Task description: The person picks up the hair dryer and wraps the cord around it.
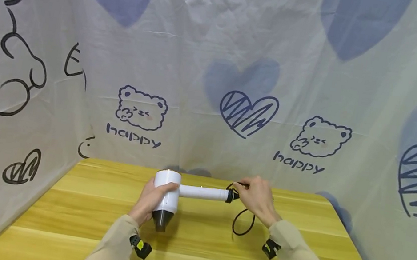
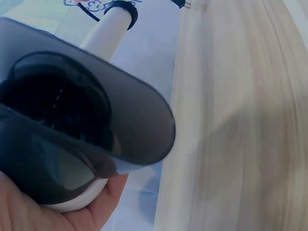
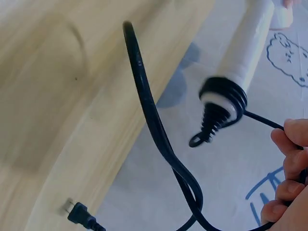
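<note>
A white hair dryer (image 1: 203, 193) is held up above the table with its handle pointing right. My left hand (image 1: 149, 198) grips its barrel, thumb across the front. The dark see-through nozzle (image 1: 161, 221) points down toward me and fills much of the left wrist view (image 2: 139, 120). My right hand (image 1: 258, 199), near the handle's end, holds the black power cord (image 3: 144, 98) in curled fingers. Some cord is wound round the handle's end (image 3: 224, 94), and a length runs taut from there to the fingers. A loose loop hangs below, and the two-pin plug (image 3: 81, 215) dangles.
Beneath both hands lies a wood-grain table (image 1: 197, 258). Its far edge meets a pale cloth backdrop (image 1: 202, 66) printed with hearts and bears, which also rises at both sides. A black wrist camera (image 1: 140, 247) is strapped to the left sleeve, another (image 1: 270, 248) to the right.
</note>
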A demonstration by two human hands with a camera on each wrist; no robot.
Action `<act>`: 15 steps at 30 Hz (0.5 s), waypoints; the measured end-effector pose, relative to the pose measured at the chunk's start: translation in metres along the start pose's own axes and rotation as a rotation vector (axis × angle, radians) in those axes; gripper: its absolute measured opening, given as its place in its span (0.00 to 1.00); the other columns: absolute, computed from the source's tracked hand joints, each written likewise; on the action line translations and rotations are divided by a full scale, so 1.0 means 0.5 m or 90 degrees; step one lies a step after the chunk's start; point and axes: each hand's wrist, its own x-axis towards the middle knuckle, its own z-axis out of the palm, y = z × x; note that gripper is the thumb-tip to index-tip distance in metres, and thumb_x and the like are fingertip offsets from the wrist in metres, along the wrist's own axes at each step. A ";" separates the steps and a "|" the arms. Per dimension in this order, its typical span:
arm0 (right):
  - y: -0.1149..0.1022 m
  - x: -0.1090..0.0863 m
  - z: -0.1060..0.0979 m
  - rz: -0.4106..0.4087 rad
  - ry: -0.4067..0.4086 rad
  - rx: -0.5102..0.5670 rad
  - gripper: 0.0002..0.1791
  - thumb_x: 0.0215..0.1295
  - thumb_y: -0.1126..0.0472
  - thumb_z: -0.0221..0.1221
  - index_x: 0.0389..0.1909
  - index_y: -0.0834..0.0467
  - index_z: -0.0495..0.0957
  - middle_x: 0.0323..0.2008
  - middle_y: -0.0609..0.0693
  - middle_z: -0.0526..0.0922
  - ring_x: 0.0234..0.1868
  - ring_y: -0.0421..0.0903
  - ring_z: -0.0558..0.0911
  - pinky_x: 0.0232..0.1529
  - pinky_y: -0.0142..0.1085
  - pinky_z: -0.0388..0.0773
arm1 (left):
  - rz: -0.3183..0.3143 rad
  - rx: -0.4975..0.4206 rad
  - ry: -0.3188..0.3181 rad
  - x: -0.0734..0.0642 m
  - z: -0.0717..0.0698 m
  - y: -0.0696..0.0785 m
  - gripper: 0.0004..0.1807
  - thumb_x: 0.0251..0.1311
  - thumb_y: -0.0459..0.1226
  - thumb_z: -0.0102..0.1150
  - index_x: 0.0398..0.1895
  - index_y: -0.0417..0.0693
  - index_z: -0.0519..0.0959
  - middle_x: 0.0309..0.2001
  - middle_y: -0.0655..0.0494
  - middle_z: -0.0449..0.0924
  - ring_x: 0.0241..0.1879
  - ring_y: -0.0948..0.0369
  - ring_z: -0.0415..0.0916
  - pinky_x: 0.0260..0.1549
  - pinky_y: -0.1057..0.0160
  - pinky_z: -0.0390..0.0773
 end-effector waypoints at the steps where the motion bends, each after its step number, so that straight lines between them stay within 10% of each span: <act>1: -0.002 -0.004 0.001 -0.009 0.003 -0.003 0.11 0.66 0.56 0.62 0.38 0.58 0.88 0.09 0.43 0.71 0.09 0.36 0.57 0.11 0.27 0.52 | -0.002 -0.007 0.008 0.001 0.000 0.000 0.36 0.51 0.47 0.69 0.60 0.42 0.67 0.47 0.42 0.76 0.35 0.54 0.78 0.32 0.59 0.83; 10: 0.001 -0.032 0.032 -0.158 0.038 -0.086 0.09 0.68 0.60 0.59 0.35 0.58 0.87 0.23 0.46 0.83 0.22 0.39 0.71 0.39 0.41 0.78 | -0.011 -0.043 0.064 0.005 0.001 0.004 0.39 0.51 0.48 0.70 0.61 0.40 0.64 0.48 0.42 0.74 0.35 0.55 0.78 0.32 0.61 0.82; 15: 0.002 -0.045 0.048 -0.213 0.033 -0.126 0.11 0.69 0.63 0.56 0.44 0.60 0.85 0.31 0.48 0.86 0.29 0.41 0.74 0.32 0.36 0.75 | -0.012 -0.063 0.084 0.007 -0.008 0.008 0.40 0.51 0.48 0.71 0.61 0.38 0.64 0.47 0.42 0.74 0.33 0.57 0.77 0.31 0.62 0.81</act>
